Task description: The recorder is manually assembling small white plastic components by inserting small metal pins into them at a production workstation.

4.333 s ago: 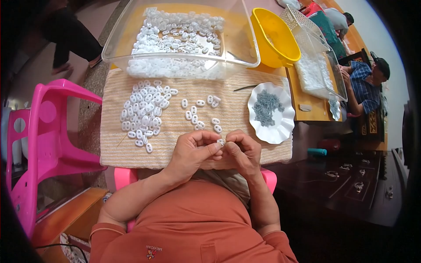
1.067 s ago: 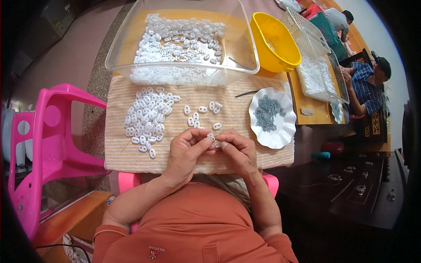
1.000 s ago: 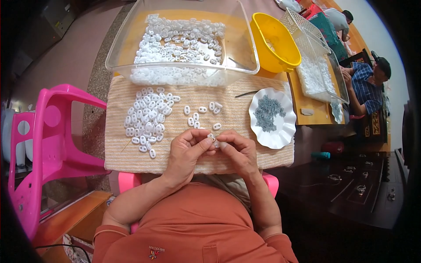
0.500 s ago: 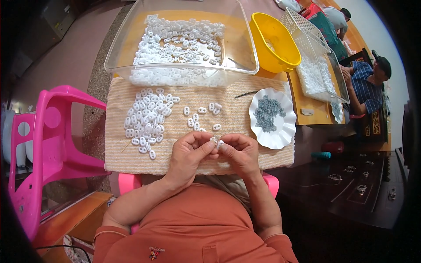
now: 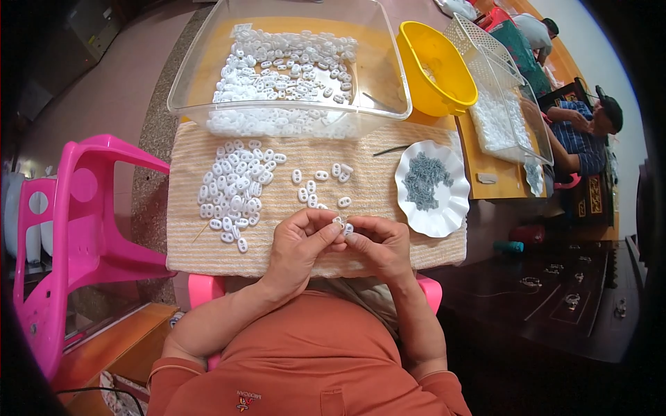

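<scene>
My left hand (image 5: 300, 244) and my right hand (image 5: 383, 244) meet at the near side of the cloth-covered table. Thumb and forefinger of each are pinched together on a small white oval two-hole plastic piece (image 5: 348, 228); fingers cover much of it, and whether it is one piece or two I cannot tell. Just beyond my fingertips lie several loose white pieces (image 5: 344, 202). A bigger pile of them (image 5: 232, 180) spreads to the left. On the right, a white wavy-rimmed plate (image 5: 451, 216) bears a heap of small grey parts (image 5: 424, 182).
A clear bin (image 5: 291, 111) of white pieces stands at the back, beside a yellow basin (image 5: 458, 90). A thin dark tool (image 5: 390, 150) lies near the plate. Another clear bin (image 5: 501, 132) sits farther right, near a seated person (image 5: 579, 128). A pink chair (image 5: 62, 229) stands left.
My hands stay in nearly the same place, with the right fingertips slightly shifted on the white piece. The seated person at the right has moved their arms and head.
</scene>
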